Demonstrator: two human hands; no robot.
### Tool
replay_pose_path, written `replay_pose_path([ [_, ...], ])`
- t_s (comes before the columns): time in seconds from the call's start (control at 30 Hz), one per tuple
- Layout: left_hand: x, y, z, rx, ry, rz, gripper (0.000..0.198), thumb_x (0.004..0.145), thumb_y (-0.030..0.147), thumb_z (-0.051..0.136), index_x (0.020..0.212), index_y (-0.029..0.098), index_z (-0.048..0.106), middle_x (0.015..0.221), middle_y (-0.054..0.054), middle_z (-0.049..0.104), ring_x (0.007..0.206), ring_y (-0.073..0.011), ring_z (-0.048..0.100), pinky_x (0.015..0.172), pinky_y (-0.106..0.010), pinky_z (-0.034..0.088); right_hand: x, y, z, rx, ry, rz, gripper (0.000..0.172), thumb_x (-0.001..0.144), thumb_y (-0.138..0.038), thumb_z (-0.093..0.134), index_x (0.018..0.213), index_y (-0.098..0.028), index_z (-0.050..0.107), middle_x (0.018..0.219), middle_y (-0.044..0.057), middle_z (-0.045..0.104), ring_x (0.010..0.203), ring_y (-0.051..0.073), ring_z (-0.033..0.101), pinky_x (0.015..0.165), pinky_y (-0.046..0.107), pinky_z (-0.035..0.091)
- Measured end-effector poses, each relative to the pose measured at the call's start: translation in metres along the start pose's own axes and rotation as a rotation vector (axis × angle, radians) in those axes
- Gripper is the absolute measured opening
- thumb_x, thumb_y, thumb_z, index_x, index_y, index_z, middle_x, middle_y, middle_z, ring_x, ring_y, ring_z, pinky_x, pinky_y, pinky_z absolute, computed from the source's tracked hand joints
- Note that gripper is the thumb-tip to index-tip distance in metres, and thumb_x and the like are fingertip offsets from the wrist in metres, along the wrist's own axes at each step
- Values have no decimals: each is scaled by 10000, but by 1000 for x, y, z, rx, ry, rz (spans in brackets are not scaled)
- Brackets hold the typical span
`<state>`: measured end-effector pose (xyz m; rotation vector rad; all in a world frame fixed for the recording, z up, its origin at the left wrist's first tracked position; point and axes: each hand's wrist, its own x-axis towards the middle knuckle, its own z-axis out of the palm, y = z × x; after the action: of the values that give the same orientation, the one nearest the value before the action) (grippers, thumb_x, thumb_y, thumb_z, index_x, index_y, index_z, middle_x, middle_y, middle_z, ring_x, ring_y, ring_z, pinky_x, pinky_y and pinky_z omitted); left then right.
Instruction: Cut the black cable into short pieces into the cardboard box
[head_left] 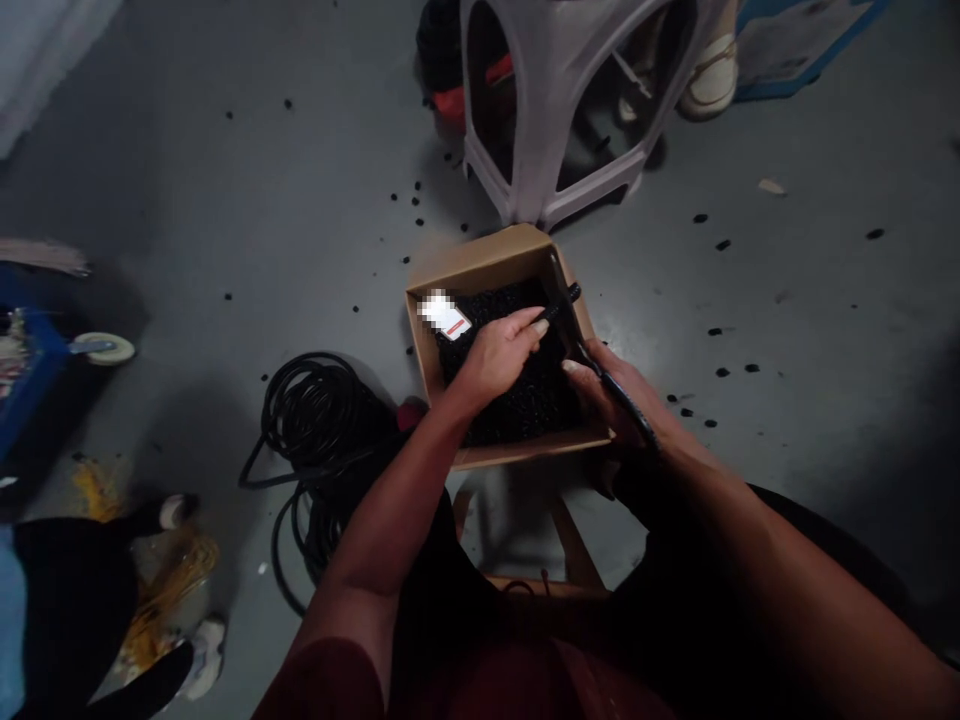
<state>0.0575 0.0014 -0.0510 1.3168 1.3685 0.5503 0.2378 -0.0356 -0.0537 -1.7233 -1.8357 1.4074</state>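
An open cardboard box (510, 243) sits before me, filled with many small black pieces (517, 400). Over it, my left hand (501, 352) is closed, with thumb and forefinger pinching a short black piece (553, 312). My right hand (619, 388) is at the box's right side, its fingers curled around a long thin black strip (600, 368). This strip runs from the box's far right corner back toward my wrist. Whether it is a tube or a tool I cannot tell. A lit phone-like screen (454, 320) lies in the box's far left corner.
Coils of black cable or hose (319, 415) lie left of the box. A pale plastic stool (536, 120) stands beyond it. Small black pieces (722, 245) are scattered over the grey floor. Another person's shoe (712, 80) shows behind the stool; a wheeled blue cart (34, 360) is at left.
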Motion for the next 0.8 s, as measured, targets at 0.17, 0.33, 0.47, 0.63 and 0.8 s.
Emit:
replay_pose_path([
  [0.17,-6,8,6,118,25,1,313,935,283,413,1086,148,651,757,-15,622,681,-107,542,654,-232,424,-3,7,0,-85,54,23,393,856,-597,422,916,-226,539,728,46,593,667,224,542,605,352,403],
  [0.33,-7,12,6,335,-19,0,314,951,230,377,1093,117,632,855,-56,676,795,-150,603,785,-284,449,-5,8,-4,-106,7,18,427,840,-630,400,889,-225,529,726,41,582,630,195,518,580,329,396],
  [0.47,-6,5,9,479,-52,-36,355,967,264,346,1162,107,598,983,-97,697,922,-191,635,860,-322,455,-8,6,-10,-113,-99,38,395,866,-599,395,844,-219,501,702,37,579,593,170,504,541,299,379],
  [0.63,-7,-4,13,593,-101,-31,383,974,318,317,1120,111,606,1123,-142,675,1051,-241,625,884,-361,463,-6,14,-12,-159,-157,94,385,860,-593,420,807,-219,493,643,16,556,547,154,482,511,280,362],
  [0.8,-9,-6,12,665,-122,-31,365,976,281,308,1138,108,586,1148,-147,664,1093,-234,612,906,-353,459,-3,17,-10,-210,-159,111,367,844,-583,433,769,-226,478,618,10,535,561,161,477,525,284,354],
])
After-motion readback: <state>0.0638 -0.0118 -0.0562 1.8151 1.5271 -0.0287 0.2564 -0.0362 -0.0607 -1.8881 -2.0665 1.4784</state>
